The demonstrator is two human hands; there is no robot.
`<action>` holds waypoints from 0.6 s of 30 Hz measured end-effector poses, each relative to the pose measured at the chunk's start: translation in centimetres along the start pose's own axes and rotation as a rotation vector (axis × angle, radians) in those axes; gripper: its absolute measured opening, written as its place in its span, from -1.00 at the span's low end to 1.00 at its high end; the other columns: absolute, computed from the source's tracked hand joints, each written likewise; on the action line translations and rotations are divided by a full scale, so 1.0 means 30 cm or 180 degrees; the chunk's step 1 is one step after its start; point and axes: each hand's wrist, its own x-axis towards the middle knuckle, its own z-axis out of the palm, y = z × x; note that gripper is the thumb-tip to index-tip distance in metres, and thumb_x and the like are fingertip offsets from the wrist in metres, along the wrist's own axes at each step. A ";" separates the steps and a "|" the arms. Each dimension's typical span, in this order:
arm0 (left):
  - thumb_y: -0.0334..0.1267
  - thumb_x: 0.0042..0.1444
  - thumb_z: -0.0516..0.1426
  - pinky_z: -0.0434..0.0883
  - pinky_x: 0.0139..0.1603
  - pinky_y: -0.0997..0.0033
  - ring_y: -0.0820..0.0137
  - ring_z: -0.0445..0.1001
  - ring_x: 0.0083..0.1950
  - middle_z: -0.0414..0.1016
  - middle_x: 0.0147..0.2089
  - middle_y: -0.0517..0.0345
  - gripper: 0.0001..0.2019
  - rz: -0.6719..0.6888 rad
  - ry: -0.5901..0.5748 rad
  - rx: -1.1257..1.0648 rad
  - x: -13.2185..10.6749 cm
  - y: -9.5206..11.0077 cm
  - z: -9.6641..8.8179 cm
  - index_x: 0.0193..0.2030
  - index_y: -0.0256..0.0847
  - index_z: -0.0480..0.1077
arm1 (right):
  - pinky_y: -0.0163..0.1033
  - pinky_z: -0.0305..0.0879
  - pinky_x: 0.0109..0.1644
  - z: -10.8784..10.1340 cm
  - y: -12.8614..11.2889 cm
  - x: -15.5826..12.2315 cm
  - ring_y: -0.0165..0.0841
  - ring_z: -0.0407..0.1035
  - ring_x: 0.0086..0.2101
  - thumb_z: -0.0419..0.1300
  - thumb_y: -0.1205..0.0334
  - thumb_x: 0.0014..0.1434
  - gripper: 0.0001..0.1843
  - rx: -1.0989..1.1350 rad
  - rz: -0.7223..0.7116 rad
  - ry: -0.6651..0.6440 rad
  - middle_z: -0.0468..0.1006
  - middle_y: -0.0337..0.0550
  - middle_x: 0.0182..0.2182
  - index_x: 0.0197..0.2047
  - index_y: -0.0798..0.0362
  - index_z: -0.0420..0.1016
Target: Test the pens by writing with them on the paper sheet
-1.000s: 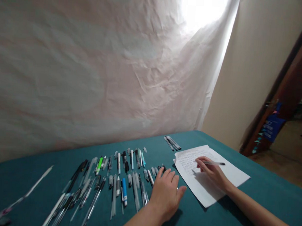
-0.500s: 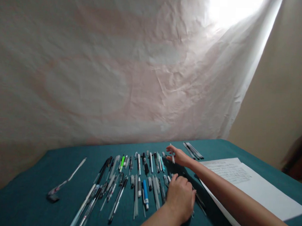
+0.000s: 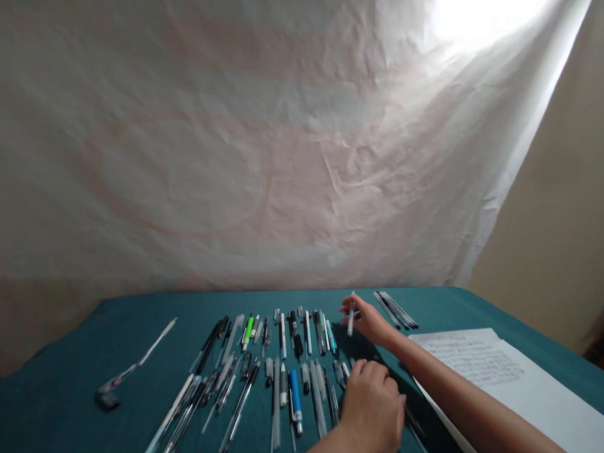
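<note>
In my right hand point(image 3: 370, 321) is a slim, clear pen point(image 3: 351, 319), held nearly upright between thumb and fingers above the far end of the pen rows. My left hand point(image 3: 374, 404) lies nearer, low over the cloth at the right end of the front row. Its fingers curl downward and their tips are hidden, so what they hold cannot be made out. Just left of it are clear pen parts point(image 3: 318, 397) and a blue pen point(image 3: 296, 401). A green pen point(image 3: 248, 332) and a black pen point(image 3: 295, 333) lie in the back row.
White sheets with handwriting point(image 3: 540, 387) lie under and beside my right forearm. A bundle of thin refills point(image 3: 396, 309) sits at the back right. Further left are long pens point(image 3: 171, 414) and a crumpled strip with a dark end point(image 3: 108, 400). A pale sheet point(image 3: 285, 152) hangs behind the green cloth point(image 3: 76, 363).
The whole scene has shifted slightly right and down in view. My right hand still holds the pen, now tilted a little differently; my left hand keeps its place among the pens.
</note>
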 end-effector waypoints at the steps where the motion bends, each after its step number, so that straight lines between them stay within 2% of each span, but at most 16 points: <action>1: -0.21 0.09 -0.06 0.16 0.00 0.18 0.28 0.27 -0.13 0.37 -0.22 0.04 -0.78 -0.0017 0.0007 -0.0037 0.000 0.002 -0.006 -0.30 -0.24 0.36 | -0.28 0.31 -0.28 -0.026 -0.027 -0.019 -0.36 0.39 -0.28 0.16 0.30 -0.04 -0.66 0.0072 -0.0008 0.0024 0.47 -0.11 -0.26 -0.16 0.04 0.19; 5: -0.35 0.05 -0.06 0.21 -0.08 0.22 0.27 0.29 -0.15 0.37 -0.21 0.02 -0.82 -0.0140 -0.0020 -0.0306 0.002 0.006 -0.020 -0.29 -0.23 0.35 | -0.22 0.32 -0.19 -0.127 -0.142 -0.122 -0.34 0.38 -0.23 0.18 0.24 -0.02 -0.68 0.0635 -0.0055 0.0186 0.46 -0.08 -0.21 -0.18 0.03 0.17; 9: -0.44 0.05 -0.11 0.26 -0.13 0.33 0.34 0.33 -0.18 0.38 -0.21 0.04 -0.77 -0.0554 0.0183 -0.1241 0.027 0.010 -0.021 -0.24 -0.21 0.32 | -0.18 0.30 -0.17 -0.173 -0.213 -0.253 -0.33 0.36 -0.22 0.17 0.22 0.01 -0.70 0.0685 -0.0142 0.0503 0.45 -0.08 -0.20 -0.18 0.01 0.18; 14: -0.32 0.13 -0.18 0.32 -0.43 0.45 0.43 0.41 -0.38 0.41 -0.32 0.11 -0.77 -0.1194 0.0081 -0.3135 0.051 0.001 -0.027 -0.25 -0.24 0.26 | -0.17 0.28 -0.19 -0.148 -0.235 -0.375 -0.33 0.33 -0.28 0.16 0.23 0.03 -0.75 0.0021 -0.0174 0.0800 0.42 -0.14 -0.25 -0.19 -0.01 0.26; 18: -0.18 0.13 -0.08 0.35 -0.37 0.46 0.40 0.43 -0.29 0.43 -0.25 0.05 -0.74 -0.1439 0.0259 -0.3641 0.025 -0.020 -0.033 -0.17 -0.28 0.27 | -0.19 0.27 -0.18 -0.105 -0.241 -0.407 -0.31 0.31 -0.26 0.13 0.31 0.05 -0.83 -0.0210 -0.0477 0.0661 0.41 -0.12 -0.29 -0.23 0.00 0.32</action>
